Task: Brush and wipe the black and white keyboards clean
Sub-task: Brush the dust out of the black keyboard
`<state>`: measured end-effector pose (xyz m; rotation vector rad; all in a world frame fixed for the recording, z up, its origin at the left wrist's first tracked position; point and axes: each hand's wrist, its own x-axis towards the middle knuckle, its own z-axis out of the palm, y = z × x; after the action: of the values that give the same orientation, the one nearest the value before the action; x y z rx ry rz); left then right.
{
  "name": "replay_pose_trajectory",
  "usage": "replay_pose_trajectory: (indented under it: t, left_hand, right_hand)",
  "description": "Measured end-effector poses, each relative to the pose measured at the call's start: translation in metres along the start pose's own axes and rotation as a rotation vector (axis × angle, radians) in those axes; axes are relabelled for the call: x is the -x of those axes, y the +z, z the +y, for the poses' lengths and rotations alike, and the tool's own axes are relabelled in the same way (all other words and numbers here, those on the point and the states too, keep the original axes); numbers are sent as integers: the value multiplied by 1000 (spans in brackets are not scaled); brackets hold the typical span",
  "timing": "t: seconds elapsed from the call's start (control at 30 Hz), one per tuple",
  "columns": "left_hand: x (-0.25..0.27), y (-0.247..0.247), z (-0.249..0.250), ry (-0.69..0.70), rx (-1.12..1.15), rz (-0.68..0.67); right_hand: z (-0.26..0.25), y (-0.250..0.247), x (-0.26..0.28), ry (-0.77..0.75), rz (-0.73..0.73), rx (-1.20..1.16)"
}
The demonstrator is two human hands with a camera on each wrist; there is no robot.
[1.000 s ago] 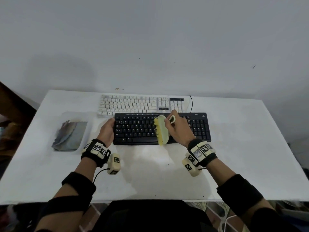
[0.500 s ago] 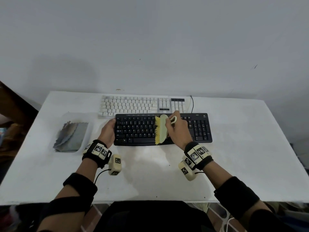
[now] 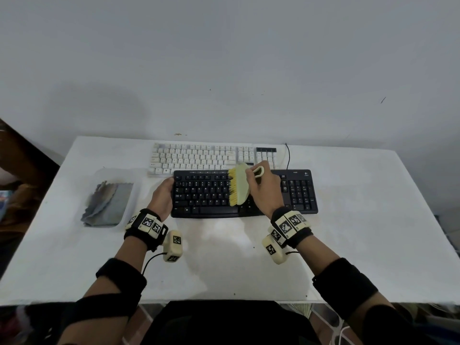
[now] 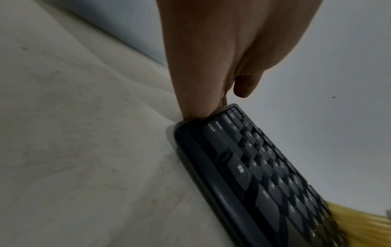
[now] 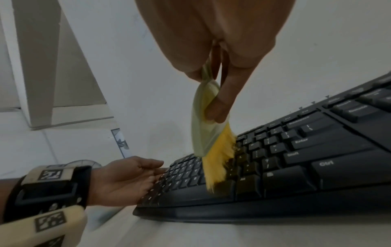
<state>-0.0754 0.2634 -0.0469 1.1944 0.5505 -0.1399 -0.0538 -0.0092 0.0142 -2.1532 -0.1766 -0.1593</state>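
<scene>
The black keyboard lies in front of me on the white table, with the white keyboard just behind it. My right hand grips a pale green brush by its looped handle. The brush's yellow bristles press sideways on the middle keys of the black keyboard. My left hand rests against the black keyboard's left end. In the left wrist view its fingertips press on the far left corner of the black keyboard.
A clear plastic tray with a crumpled grey cloth sits left of the keyboards. A black cable runs from the keyboards toward the wall. The table's front edge is close to my body.
The brush has slid a little toward the black keyboard's far edge and tilted, showing more bristles. The left hand has stayed at the keyboard's left end.
</scene>
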Motion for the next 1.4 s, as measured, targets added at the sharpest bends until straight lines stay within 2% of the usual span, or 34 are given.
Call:
replay_pose_trajectory:
  t: [0.1, 0.17, 0.23, 0.33, 0.43, 0.63, 0.77, 0.93, 1.0, 1.1, 1.3, 1.4]
  left_hand:
    - [-1, -1, 0, -6, 5, 17]
    - [-2, -1, -1, -11, 3, 18]
    - [-2, -1, 0, -9, 4, 10]
    - [-1, -1, 0, -4, -3, 6]
    - [-1, 0, 1, -4, -3, 7]
    - [-3, -2, 0, -8, -13, 0]
    - [-1, -1, 1, -10, -16, 1]
    - [-3, -1, 0, -11, -21, 20]
    - [-3, -3, -1, -10, -21, 18]
    - [-5, -4, -2, -8, -22, 14]
    - [-4, -3, -2, -11, -16, -2]
    - [-2, -1, 0, -5, -19, -14]
  right_hand:
    - [2, 2, 6, -26, -134, 15]
    - [3, -2, 7, -11, -170, 7]
    - [4, -8, 4, 26, -109, 6]
    - [4, -12, -3, 63, 69, -2]
    - [2, -7, -7, 61, 111, -24]
    - [0, 7, 5, 10, -33, -24]
    - [-3, -3, 8, 35, -146, 1]
    - [-5, -8, -3, 56, 59, -36]
    - [-5, -2, -4, 49, 84, -52]
    - [-5, 8, 2, 11, 21, -56]
    - [-1, 1, 10, -30, -212, 19]
    - [-2, -9, 5, -26, -208, 37]
